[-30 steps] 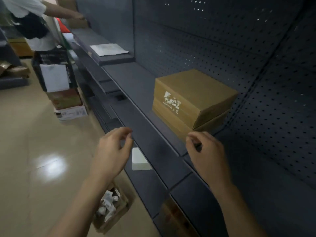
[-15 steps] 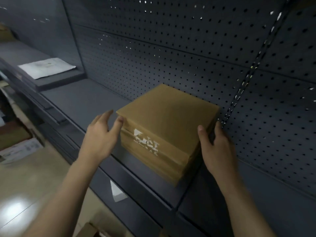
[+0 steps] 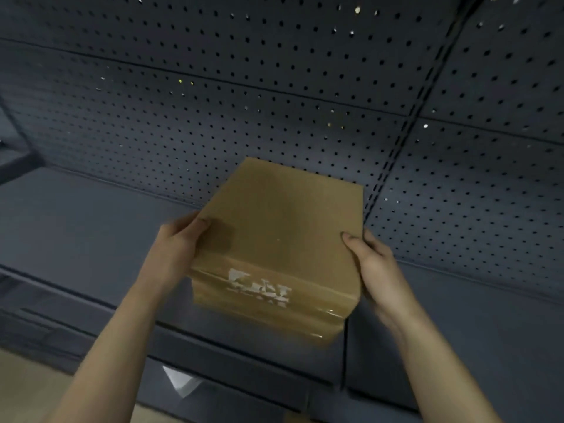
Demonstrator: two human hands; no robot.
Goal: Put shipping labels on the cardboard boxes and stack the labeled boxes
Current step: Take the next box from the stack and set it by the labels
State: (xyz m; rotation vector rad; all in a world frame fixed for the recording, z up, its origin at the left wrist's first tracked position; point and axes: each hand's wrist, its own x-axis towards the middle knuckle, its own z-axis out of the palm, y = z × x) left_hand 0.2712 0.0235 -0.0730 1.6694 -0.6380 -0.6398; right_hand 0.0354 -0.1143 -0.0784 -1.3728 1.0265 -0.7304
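Gripping the cardboard box [image 3: 283, 233] between left hand [image 3: 174, 248] and right hand [image 3: 375, 264].

the cardboard box [image 3: 280, 227] is blurred along its near lower edge, and the white print [image 3: 259, 286] on its front is smeared past reading. smeared bands cross that front, so one box or two stacked cannot be told. its underside is hidden, as is any contact with the shelf [image 3: 91, 239]. the left hand [image 3: 174, 251] and right hand [image 3: 375, 267] show thumbs on top; their fingers are hidden behind the box's sides. both forearms run off the bottom edge. at lower left a white scrap [image 3: 180, 381] is blurred and partly hidden.
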